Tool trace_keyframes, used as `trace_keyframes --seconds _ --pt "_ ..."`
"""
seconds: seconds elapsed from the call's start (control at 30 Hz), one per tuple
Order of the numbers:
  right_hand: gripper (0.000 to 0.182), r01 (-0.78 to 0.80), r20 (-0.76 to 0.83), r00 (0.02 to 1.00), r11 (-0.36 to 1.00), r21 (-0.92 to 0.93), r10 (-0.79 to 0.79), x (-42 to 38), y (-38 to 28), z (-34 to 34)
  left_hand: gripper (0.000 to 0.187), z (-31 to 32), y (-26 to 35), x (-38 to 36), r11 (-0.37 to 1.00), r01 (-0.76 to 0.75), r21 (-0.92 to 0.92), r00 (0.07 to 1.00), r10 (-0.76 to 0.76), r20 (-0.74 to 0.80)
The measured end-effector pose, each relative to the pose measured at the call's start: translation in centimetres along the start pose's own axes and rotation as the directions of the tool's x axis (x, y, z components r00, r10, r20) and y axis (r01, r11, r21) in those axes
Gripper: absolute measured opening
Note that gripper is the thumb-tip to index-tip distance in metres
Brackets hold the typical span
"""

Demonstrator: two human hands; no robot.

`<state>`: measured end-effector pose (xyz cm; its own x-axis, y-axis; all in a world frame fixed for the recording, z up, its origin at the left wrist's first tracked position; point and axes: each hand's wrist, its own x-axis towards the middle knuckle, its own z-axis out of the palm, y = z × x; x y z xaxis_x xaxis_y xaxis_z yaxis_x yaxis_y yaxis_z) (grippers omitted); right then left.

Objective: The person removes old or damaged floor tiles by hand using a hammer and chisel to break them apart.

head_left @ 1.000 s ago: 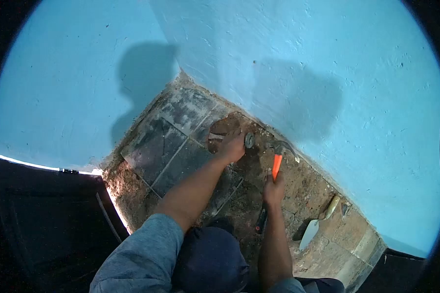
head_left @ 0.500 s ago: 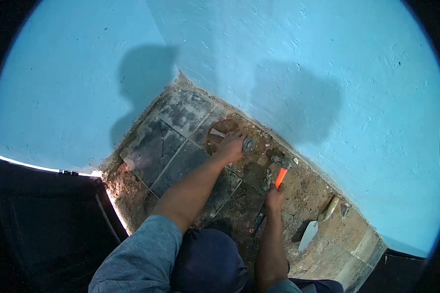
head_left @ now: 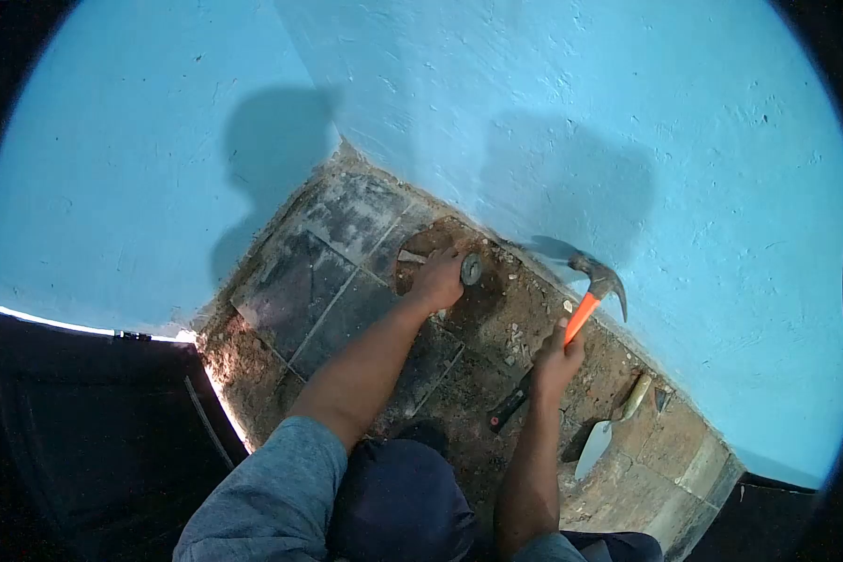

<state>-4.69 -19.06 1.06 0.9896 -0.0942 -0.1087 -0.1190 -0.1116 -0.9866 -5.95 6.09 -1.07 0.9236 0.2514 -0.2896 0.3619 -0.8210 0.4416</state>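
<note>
My left hand (head_left: 438, 282) is closed around a chisel, whose round struck end (head_left: 471, 270) sticks out on the right of my fist. The flat grey chisel blade (head_left: 411, 257) points left, over the broken patch (head_left: 431, 240) at the edge of the floor tiles. My right hand (head_left: 557, 363) grips a claw hammer (head_left: 584, 317) with an orange and black handle. The hammer's head is up near the blue wall, to the right of the chisel and apart from it. My fingers hide the middle of the chisel.
Dark floor tiles (head_left: 345, 320) lie left of the broken patch. A trowel (head_left: 598, 447) with a worn handle rests on the floor to the right. Blue walls (head_left: 553, 84) meet in a corner ahead. Loose rubble (head_left: 515, 337) covers the ground between my hands. My knee (head_left: 398, 501) is close below.
My right hand has lifted the hammer up and to the right, away from the chisel. My left hand has stayed nearly in place, with the chisel's round end turned more into view.
</note>
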Motion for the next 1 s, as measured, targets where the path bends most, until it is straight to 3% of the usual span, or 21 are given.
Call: trace_keyframes --seconds 0.07,0.2,0.3,0.4,0.5,0.6,0.63,0.67,0.73,0.87,0.93,1.0 --pt "0.025 0.036 -0.022 0.999 0.998 0.045 -0.035 0.1 -1.0 -0.3 0.064 0.9 -1.3 1.0 0.997 -0.040 -0.068 0.997 0.036 -0.065" --pt "0.028 0.036 -0.033 0.999 0.987 0.159 -0.031 0.0 -3.9 -1.0 0.063 -0.2 -0.9 0.8 1.000 0.013 -0.012 0.999 -0.014 -0.034" --pt "0.030 0.138 -0.116 0.986 0.970 0.202 -0.116 -0.3 -5.5 -1.0 0.062 -1.1 -0.7 1.0 0.997 0.062 -0.052 0.998 -0.064 -0.030" --pt "0.031 0.359 -0.246 0.917 0.917 0.172 -0.313 -0.9 -7.7 -0.4 0.061 -2.0 -0.5 1.2 0.996 0.082 -0.028 0.997 -0.082 0.006" --pt "0.031 0.445 -0.339 0.866 0.876 0.185 -0.368 -1.2 -8.6 0.7 0.062 -1.8 -0.7 1.5 0.997 0.069 0.021 0.998 -0.070 0.006" --pt "0.035 0.288 -0.404 0.876 0.958 -0.002 -0.264 -2.9 -4.3 4.6 0.063 -2.3 -0.4 0.9 0.997 0.054 0.057 0.998 -0.055 0.005" --pt "0.036 0.186 -0.123 0.963 0.919 -0.347 -0.241 -3.3 -0.2 5.4 0.063 -1.8 -0.8 1.3 0.997 0.051 0.054 0.999 -0.051 -0.005" --pt "0.036 0.161 0.132 0.986 0.736 -0.657 -0.098 -3.6 2.5 5.7 0.064 -1.5 -1.0 1.7 0.998 0.045 0.052 0.999 -0.044 -0.016" --pt "0.040 0.063 0.311 0.936 0.787 -0.614 0.167 -2.8 0.1 6.2 0.066 -1.6 -1.4 1.9 0.995 0.100 -0.030 0.995 -0.100 0.003" --pt "0.035 0.113 0.294 0.955 0.857 -0.504 0.047 -3.3 4.4 3.2 0.059 -2.9 -0.2 1.9 0.963 0.262 -0.067 0.952 -0.247 0.180" --pt "0.031 0.110 0.230 0.973 0.854 -0.509 0.012 -4.1 6.0 2.6 0.051 -2.2 0.2 0.3 0.998 0.050 -0.050 0.996 -0.046 0.081" --pt "0.031 -0.135 0.173 0.961 0.914 -0.382 0.214 -4.1 7.2 2.5 0.047 -0.8 0.3 0.2 0.993 -0.118 -0.028 0.993 0.118 0.010"
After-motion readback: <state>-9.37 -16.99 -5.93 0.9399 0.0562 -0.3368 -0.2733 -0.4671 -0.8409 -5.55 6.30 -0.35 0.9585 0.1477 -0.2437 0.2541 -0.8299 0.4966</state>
